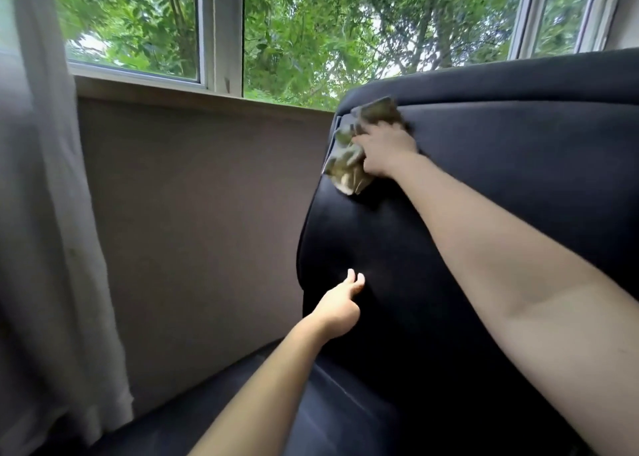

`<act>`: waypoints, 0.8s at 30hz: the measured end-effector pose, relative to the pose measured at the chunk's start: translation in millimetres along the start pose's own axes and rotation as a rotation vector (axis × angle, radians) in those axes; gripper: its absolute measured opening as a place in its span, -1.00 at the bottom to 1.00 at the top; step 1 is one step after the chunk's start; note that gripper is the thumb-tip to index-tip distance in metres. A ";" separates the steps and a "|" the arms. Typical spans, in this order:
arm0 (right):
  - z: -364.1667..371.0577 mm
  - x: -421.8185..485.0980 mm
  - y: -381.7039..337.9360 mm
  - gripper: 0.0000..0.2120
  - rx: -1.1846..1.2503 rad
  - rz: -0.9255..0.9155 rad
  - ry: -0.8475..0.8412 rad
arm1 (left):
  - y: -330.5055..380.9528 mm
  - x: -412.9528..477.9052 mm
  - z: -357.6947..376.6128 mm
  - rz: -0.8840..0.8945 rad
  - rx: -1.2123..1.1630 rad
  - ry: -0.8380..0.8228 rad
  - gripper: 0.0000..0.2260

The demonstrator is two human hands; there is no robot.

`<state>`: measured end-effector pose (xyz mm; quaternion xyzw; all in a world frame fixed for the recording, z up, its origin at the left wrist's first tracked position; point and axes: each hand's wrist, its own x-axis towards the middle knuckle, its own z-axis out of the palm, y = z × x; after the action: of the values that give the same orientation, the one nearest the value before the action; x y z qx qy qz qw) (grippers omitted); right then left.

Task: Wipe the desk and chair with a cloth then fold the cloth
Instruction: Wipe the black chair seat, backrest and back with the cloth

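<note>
Head view looks at the black chair [518, 165], which fills the right half of the scene, with its backrest upright and its seat [325, 421] low and near. The right hand [387, 147] lies on the crumpled olive-green cloth [347, 166] at the upper left corner of the backrest. Its fingers are bent over the bunched fabric and press it against the dark surface. Part of the cloth sticks out to the left and below the hand, and another part shows above the knuckles, a little blurred.

The left hand [340, 305] is lower, near the left edge of the backrest. Its fingers are loosely curled, two fingertips point up, and it holds nothing. Whether it touches the chair cannot be told.

Behind the chair stands a grey-brown wall [193, 213] under a white-framed window [221, 30], and green trees [311, 23] show through the glass. A pale curtain [45, 179] hangs at the far left.
</note>
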<state>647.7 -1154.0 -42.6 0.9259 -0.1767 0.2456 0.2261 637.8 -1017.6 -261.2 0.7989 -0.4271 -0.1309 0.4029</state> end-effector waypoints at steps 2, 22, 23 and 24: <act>18.0 -9.8 -19.2 -0.54 0.000 -0.071 -0.009 | 1.1 1.5 0.8 0.004 -0.003 -0.031 -0.27; 153.0 -230.6 -91.1 -0.73 0.198 0.008 -0.354 | -121.0 -104.9 -41.7 -0.410 0.243 0.016 -0.46; 161.8 -255.3 -94.1 -0.72 0.196 0.011 -0.414 | -132.4 -109.7 -45.9 -0.453 0.281 0.026 -0.49; 170.6 -279.1 -97.4 -0.70 0.194 0.033 -0.460 | -140.4 -115.6 -47.8 -0.501 0.320 0.032 -0.53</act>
<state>526.4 -1098.5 -356.7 0.9718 -0.2144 0.0479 0.0859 675.8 -857.5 -352.2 0.9347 -0.2253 -0.1447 0.2337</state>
